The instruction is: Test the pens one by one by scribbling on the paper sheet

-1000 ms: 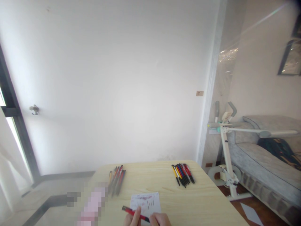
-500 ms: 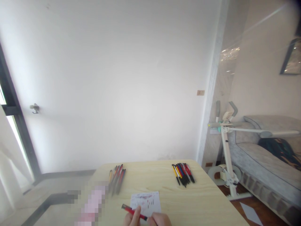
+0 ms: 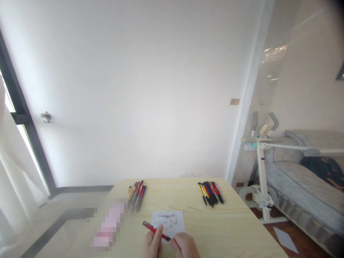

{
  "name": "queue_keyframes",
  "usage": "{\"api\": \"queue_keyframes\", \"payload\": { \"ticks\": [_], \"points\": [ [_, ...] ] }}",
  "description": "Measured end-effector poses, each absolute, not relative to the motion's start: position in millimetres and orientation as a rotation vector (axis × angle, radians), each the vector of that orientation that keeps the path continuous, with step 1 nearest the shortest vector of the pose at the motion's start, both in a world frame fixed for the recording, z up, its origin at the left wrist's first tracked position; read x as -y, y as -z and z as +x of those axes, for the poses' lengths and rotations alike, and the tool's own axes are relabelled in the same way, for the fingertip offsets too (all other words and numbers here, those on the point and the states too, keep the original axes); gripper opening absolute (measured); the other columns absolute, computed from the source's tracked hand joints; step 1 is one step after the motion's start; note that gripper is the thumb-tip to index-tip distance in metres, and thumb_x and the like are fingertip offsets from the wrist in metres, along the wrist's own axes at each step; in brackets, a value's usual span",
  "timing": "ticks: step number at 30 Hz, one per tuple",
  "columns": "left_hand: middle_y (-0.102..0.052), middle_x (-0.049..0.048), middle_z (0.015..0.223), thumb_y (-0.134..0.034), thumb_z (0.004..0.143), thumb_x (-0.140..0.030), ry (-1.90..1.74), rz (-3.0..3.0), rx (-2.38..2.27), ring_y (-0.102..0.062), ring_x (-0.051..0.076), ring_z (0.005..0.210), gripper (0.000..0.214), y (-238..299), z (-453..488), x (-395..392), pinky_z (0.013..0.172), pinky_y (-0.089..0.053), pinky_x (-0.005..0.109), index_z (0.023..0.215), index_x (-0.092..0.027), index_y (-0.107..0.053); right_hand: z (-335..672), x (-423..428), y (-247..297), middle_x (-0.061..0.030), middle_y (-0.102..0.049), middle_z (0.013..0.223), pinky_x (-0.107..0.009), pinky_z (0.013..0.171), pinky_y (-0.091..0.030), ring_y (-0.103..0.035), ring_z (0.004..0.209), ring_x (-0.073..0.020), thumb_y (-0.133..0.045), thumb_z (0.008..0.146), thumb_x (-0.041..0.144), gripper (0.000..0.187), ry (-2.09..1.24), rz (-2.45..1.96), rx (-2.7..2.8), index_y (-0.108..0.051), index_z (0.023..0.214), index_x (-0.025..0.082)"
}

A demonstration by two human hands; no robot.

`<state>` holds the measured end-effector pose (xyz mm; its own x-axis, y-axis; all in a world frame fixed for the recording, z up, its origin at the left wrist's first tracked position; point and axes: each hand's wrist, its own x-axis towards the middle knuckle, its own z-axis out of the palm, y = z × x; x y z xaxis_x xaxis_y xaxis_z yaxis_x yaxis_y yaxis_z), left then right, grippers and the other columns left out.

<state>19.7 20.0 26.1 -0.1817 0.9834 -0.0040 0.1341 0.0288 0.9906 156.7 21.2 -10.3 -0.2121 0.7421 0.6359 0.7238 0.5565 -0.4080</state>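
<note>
Well inside the table's far edge (image 3: 172,180), hands (image 3: 153,245) (image 3: 187,245) hold a red pen (image 3: 151,228)

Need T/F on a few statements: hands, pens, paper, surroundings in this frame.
1. The left hand holds a red pen. True.
2. The right hand rests on the bundle of yellow, blue and red pens. False: it is at the red pen's dark lower end.
3. A marked white sheet lies on the table. True.
4. All other pens lie in one group. False: there is a left group and a right group.
5. The wall socket is higher in view than the table. True.
</note>
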Motion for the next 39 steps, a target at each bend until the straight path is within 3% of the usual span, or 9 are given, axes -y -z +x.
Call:
{"api": "queue_keyframes", "payload": {
  "ticks": [7,13,22,27,31,39],
  "points": [
    [-0.027,-0.0049,0.029,-0.037,0.066,-0.074,-1.131,1.251,-1.375,-0.028,0.009,0.031,0.062,-19.5,19.3,-23.8,0.04,-0.026,0.026,0.032,-0.024,-0.028,161.4,-14.6,-5.7,-0.0012,-0.056,0.056,-0.025,0.05,-0.029,-0.05,0.053,-0.0138,-0.033,0.091,0.033,0.04,-0.079,-1.174,2.019,-0.049,0.057,0.019],
    [-0.028,-0.0051,0.029,-0.039,0.071,-0.068,-1.154,1.265,-1.34,-0.029,0.009,0.032,0.06,-24.5,17.8,-21.9,0.041,-0.028,0.025,0.033,-0.023,-0.029,163.8,-10.2,-11.5,-0.0018,-0.058,0.063,-0.024,0.054,-0.032,-0.052,0.06,-0.0148,-0.038,0.09,0.024,0.03,-0.122,-1.137,2.102,-0.051,0.063,0.019],
    [-0.029,-0.0059,0.029,-0.041,0.071,-0.067,-1.205,1.185,-1.354,-0.029,0.008,0.031,0.058,-22.7,20.8,-21.3,0.04,-0.025,0.025,0.035,-0.023,-0.031,160.9,-4.8,-17.5,-0.0027,-0.056,0.062,-0.025,0.056,-0.032,-0.05,0.061,-0.0158,-0.035,0.091,0.023,0.032,0.035,-1.077,2.049,-0.049,0.062,0.019],
    [-0.027,-0.0072,0.033,-0.042,0.065,-0.072,-1.239,1.11,-1.319,-0.029,0.009,0.033,0.057,-23.0,20.8,-20.7,0.038,-0.026,0.025,0.039,-0.023,-0.031,160.7,-3.9,-28.0,-0.0013,-0.056,0.06,-0.022,0.055,-0.033,-0.05,0.058,-0.0131,-0.036,0.091,0.03,0.035,-0.379,-1.141,1.954,-0.053,0.062,0.017],
    [-0.03,-0.0056,0.033,-0.038,0.068,-0.071,-1.202,1.152,-1.286,-0.032,0.009,0.034,0.058,-25.7,19.8,-20.5,0.04,-0.027,0.024,0.037,-0.022,-0.034,160.9,-7.7,-36.3,0.0017,-0.051,0.052,-0.02,0.05,-0.032,-0.048,0.053,-0.0111,-0.036,0.09,0.04,0.044,-0.775,-1.15,1.701,-0.055,0.058,0.016],
    [-0.032,-0.0064,0.036,-0.044,0.07,-0.066,-1.279,0.993,-1.18,-0.031,0.008,0.035,0.055,-21.1,17.5,-21.3,0.038,-0.023,0.023,0.041,-0.021,-0.036,138.7,-10.4,-7.7,0.0093,-0.029,0.043,-0.018,0.037,-0.018,-0.024,0.039,-0.006,-0.048,0.078,0.058,0.045,-1.247,-1.034,1.199,-0.037,0.055,0.02]
  ]
}}
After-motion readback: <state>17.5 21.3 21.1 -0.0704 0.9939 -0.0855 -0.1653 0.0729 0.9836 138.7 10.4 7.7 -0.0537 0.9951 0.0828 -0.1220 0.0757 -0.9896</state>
